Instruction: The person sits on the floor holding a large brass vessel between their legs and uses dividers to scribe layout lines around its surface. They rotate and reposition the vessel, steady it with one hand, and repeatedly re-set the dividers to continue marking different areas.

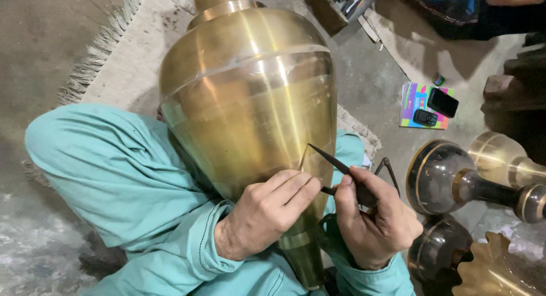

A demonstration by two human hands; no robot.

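A large polished brass vase (250, 91) lies tilted across my lap, its narrow end pointing toward me. My left hand (267, 208) rests on its lower body with fingers curled against the metal, steadying it. My right hand (372, 219) grips a dark pointed metal scribing tool (333, 162), whose tip touches the brass near a thin scratched line. Both sleeves and my trousers are teal cloth (114, 176).
A fringed beige mat (122, 62) lies under the vase on a grey concrete floor. At right stand dark brass-banded vessels (455, 179) and a scalloped brass piece (500, 273). A colourful booklet (415, 97) with two phones on it lies beyond. Another person sits at top right.
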